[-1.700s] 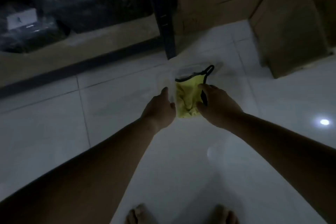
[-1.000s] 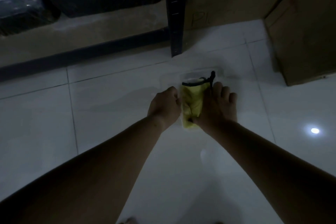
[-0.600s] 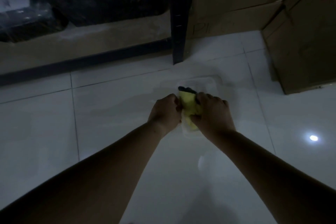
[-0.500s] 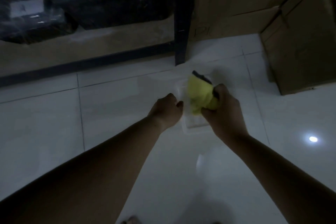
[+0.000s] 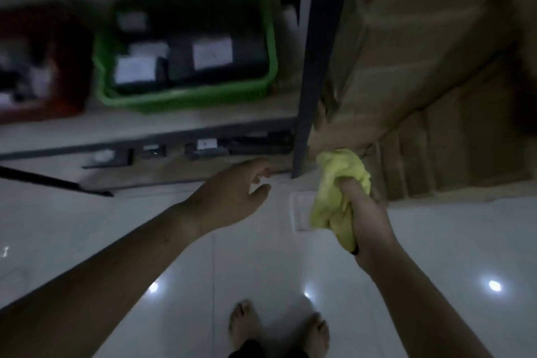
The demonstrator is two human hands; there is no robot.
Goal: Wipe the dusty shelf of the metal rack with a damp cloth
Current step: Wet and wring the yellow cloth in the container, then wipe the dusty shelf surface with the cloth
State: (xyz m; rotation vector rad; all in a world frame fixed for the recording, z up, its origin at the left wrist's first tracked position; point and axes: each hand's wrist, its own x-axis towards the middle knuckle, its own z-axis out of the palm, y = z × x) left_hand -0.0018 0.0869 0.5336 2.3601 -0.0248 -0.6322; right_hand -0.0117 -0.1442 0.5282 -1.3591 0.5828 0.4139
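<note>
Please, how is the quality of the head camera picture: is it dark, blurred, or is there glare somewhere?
Head view: dim; the green plastic basket and the metal rack shelf under it are smeared by motion blur; the crumpled yellow cloth in the right hand looks sharper; small glare spots shine on the glossy white tiled floor.

One head-worn wide-angle view, aimed forward and steeply down. Feet [image 5: 245, 325] at the bottom edge, floor [image 5: 87, 227] across the lower half, rack [image 5: 312, 67] in the upper half, left hand [image 5: 232, 192] and right hand [image 5: 366, 212] close in at centre. Blurred toward the top.
</note>
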